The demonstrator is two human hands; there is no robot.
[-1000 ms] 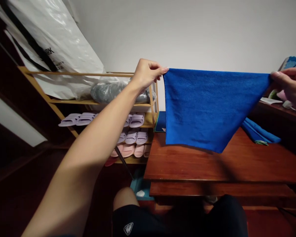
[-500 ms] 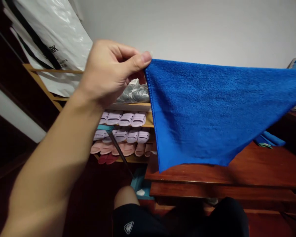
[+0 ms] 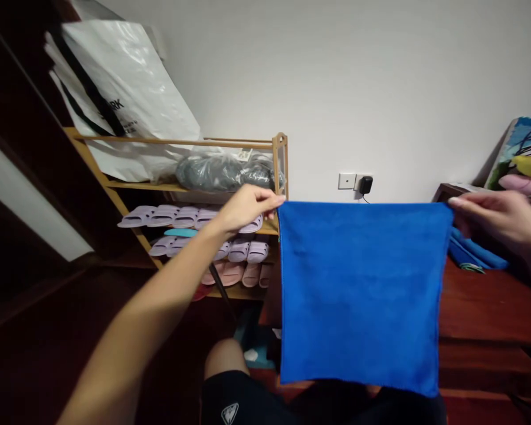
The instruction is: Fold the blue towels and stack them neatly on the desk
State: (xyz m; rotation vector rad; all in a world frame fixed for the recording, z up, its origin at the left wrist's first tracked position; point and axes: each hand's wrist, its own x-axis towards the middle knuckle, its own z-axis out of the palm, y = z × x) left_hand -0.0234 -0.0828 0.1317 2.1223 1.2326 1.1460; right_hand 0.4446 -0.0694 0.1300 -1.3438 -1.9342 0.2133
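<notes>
Blue cloth [image 3: 363, 295] — one, square, hanging open from its top corners, from centre toward four o'clock, before the wooden table [image 3: 491, 301]. Left hand [image 3: 252, 206]: thumb and fingers pinching the upper left corner. Right hand [image 3: 495, 215], at three o'clock: pinching the upper right corner. Folded blue cloths [image 3: 475, 251] — on the table, four o'clock. Shelf rack [image 3: 230, 143] with slippers [image 3: 186, 217], ten o'clock.
</notes>
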